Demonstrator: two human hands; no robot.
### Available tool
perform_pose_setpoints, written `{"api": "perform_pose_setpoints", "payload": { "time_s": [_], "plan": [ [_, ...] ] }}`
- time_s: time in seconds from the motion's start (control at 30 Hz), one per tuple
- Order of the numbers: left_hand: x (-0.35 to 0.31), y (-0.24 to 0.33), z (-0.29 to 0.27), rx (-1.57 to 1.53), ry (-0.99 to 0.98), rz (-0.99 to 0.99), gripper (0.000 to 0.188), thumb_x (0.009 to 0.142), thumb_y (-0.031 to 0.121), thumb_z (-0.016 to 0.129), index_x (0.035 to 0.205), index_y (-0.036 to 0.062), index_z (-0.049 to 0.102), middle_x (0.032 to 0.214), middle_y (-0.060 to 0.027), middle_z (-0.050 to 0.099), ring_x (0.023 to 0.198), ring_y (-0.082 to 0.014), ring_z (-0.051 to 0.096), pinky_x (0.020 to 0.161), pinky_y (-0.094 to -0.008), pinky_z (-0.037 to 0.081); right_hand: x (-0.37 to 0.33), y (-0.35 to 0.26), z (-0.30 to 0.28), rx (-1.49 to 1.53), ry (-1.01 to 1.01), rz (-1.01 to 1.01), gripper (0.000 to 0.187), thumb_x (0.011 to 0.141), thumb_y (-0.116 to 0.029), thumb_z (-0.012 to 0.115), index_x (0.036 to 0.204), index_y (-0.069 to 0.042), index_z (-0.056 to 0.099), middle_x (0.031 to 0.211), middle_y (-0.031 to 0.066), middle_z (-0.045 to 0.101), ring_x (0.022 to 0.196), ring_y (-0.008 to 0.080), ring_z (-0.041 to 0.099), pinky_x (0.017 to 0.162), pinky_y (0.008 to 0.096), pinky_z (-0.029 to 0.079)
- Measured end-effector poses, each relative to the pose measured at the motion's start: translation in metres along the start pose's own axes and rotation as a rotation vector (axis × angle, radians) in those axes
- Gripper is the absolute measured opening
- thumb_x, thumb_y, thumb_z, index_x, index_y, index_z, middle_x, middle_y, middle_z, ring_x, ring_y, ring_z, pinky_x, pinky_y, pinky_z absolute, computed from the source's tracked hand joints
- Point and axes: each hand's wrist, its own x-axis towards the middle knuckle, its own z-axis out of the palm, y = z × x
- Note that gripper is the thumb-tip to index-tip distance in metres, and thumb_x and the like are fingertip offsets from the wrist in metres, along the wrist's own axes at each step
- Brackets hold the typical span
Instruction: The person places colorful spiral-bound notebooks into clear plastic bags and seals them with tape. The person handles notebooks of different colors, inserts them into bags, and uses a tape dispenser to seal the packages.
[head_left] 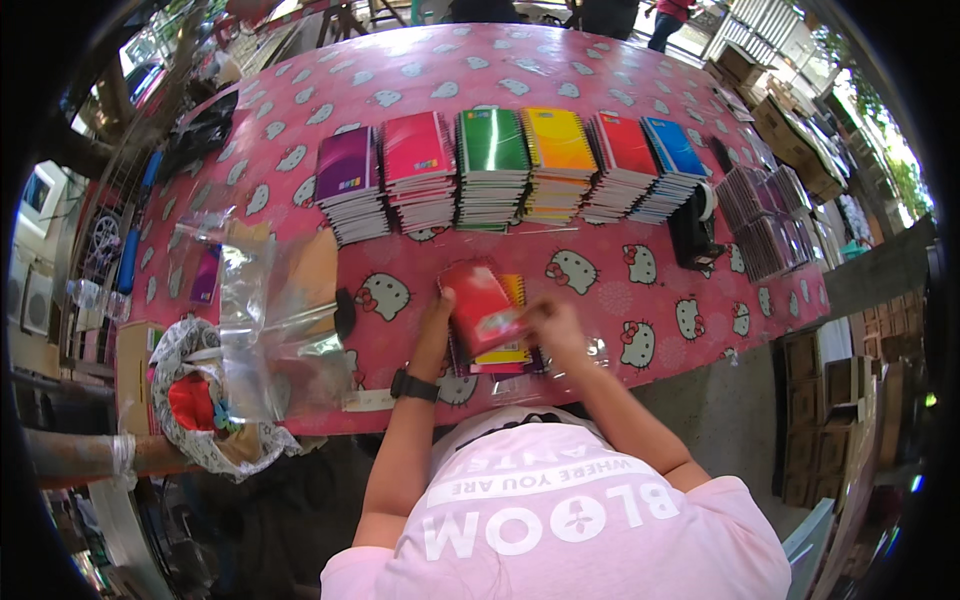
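Note:
A red spiral notebook (480, 300) lies tilted over a small pile in front of me. Under it a yellow notebook (508, 355) shows at the right and lower edges, with more covers below. My left hand (436, 318), with a black watch on the wrist, grips the red notebook along its left edge. At the notebook's lower right corner is my right hand (556, 328), its fingers bent and smeared by motion. Beyond them stand stacks of spiral notebooks in a row: purple (345, 165), pink (418, 145), green (492, 140), yellow (558, 138), red (624, 143) and blue (673, 146).
A pink patterned cloth covers the table (390, 295). Clear plastic bags (275, 330) lie at the left, above a patterned bag (180, 430) at the edge. A black tape dispenser (693, 232) and wrapped notebook stacks (765, 220) stand right. Cardboard boxes (820, 420) are stacked beyond.

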Motion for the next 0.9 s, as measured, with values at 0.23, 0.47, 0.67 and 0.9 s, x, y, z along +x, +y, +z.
{"api": "perform_pose_setpoints", "payload": {
  "time_s": [0.23,0.47,0.67,0.9],
  "plan": [
    [-0.022,0.019,0.029,0.538,-0.043,0.172,0.049,0.072,0.014,0.075,0.112,-0.0013,0.051,0.101,-0.0113,0.062,0.087,-0.0178,0.062,0.075,-0.0307,0.050,0.085,-0.084,-0.100,-0.633,0.479,-0.838,0.016,0.076,-0.018,0.065,0.078,-0.002,0.062,0.080,0.0143,0.061,0.084,0.0325,0.056,0.075,0.0396,0.043],
    [-0.021,0.018,0.027,0.519,-0.038,0.128,0.050,0.072,0.014,0.075,0.112,-0.0021,0.051,0.102,-0.0126,0.062,0.087,-0.0188,0.062,0.076,-0.0312,0.051,0.172,-0.144,-0.209,-1.420,0.581,-0.196,0.029,0.075,-0.025,0.067,0.091,-0.001,0.064,0.096,0.0204,0.063,0.096,0.0347,0.060,0.084,0.0403,0.049],
    [-0.017,0.019,0.027,0.586,-0.043,0.140,0.054,0.070,0.015,0.077,0.113,-0.0030,0.050,0.102,-0.0137,0.062,0.087,-0.0197,0.062,0.076,-0.0318,0.051,0.191,-0.164,-0.228,-1.513,0.503,-0.270,0.026,0.070,-0.013,0.061,0.093,-0.001,0.063,0.093,0.0215,0.065,0.087,0.0374,0.063,0.079,0.0437,0.051],
    [-0.018,0.015,0.024,0.594,-0.025,0.169,0.056,0.070,0.021,0.078,0.113,-0.0022,0.051,0.102,-0.0136,0.062,0.088,-0.0188,0.062,0.076,-0.0311,0.051,0.076,-0.143,-0.227,0.030,0.443,-0.380,0.028,0.080,-0.011,0.051,0.102,0.005,0.056,0.089,0.0119,0.065,0.068,0.0212,0.064,0.062,0.0336,0.055]
  ]
}}
